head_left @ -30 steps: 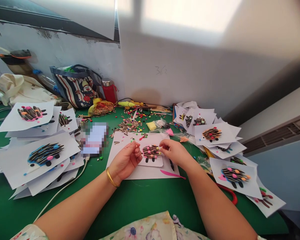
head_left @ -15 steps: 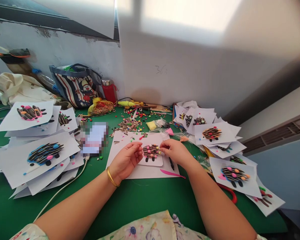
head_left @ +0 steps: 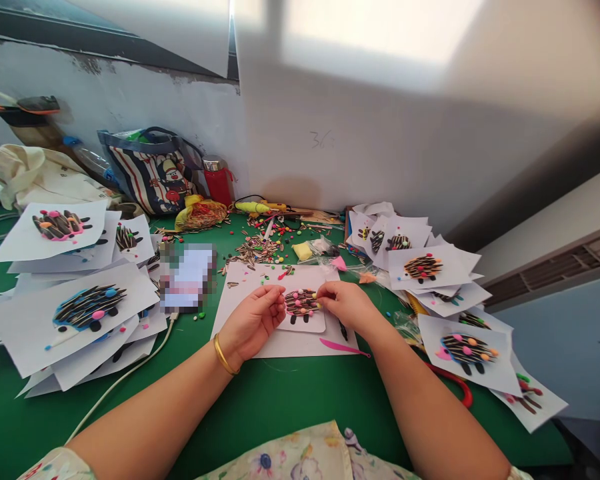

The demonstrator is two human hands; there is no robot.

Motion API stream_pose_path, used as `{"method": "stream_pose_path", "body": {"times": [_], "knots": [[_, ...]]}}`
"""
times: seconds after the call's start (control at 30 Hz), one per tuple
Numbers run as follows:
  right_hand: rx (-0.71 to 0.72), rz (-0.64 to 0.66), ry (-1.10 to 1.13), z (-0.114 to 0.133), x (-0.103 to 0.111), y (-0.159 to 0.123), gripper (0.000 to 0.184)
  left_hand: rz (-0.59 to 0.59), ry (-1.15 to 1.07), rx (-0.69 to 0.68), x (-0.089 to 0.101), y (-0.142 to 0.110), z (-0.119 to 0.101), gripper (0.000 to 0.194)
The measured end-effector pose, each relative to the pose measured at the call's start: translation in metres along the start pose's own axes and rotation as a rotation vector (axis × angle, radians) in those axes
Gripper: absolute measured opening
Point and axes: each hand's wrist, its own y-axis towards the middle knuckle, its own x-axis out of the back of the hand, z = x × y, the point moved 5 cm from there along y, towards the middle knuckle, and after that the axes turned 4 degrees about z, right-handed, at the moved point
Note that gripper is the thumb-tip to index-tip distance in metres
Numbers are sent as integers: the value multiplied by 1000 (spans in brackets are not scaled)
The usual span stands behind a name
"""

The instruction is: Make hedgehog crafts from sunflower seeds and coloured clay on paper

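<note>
A small white card (head_left: 307, 325) bears a hedgehog (head_left: 301, 305) made of dark striped seeds, dotted with pink, orange and yellow balls, with black feet below. My left hand (head_left: 255, 320) is closed in a pinch at the card's left side; what the fingertips hold, if anything, is too small to name. At the hedgehog's right end, my right hand (head_left: 347, 305) has thumb and finger pinched beside a yellow ball, their contents hidden. The card lies on a larger white sheet (head_left: 280, 347). A pink plastic knife (head_left: 341, 347) and a black pen (head_left: 343, 329) rest near my right wrist.
Stacks of hedgehog cards stand left (head_left: 130, 277) and right (head_left: 467, 347) on the green table (head_left: 280, 407). A phone (head_left: 189, 277) with a cable lies left of the sheet. Behind are scattered seeds (head_left: 257, 252), yellow clay (head_left: 303, 251), a striped bag (head_left: 147, 170) and a red bottle (head_left: 219, 183).
My right hand has shifted very slightly to the left along the hedgehog's right end. My left hand keeps its pinch in the same place.
</note>
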Motion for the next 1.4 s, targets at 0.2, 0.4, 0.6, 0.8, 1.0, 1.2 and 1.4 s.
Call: {"method": "stream_pose_path", "body": {"times": [0.2,0.4,0.6,0.8,1.0,1.2,1.4], "knots": [[-12,-17,-15,0,-2,0,10,2,10,14,0,1,1,4],[-16,-23,-67,2,-3,0,11,4,12,20,1,1,2,5],[-10,-24,-74,5,-4,0,10,10,19,23,-1,0,3,4],[-6,-32,-77,8,-6,-1,11,3,56,29,-2,0,5,2],[11,-32,-87,12,-8,-1,12,-38,72,60,-2,0,10,2],[28,-16,-75,13,-4,-5,14,-43,70,68,-3,-1,10,8],[87,-108,-55,14,9,-8,21,-1,54,84,-5,-2,9,11]]}}
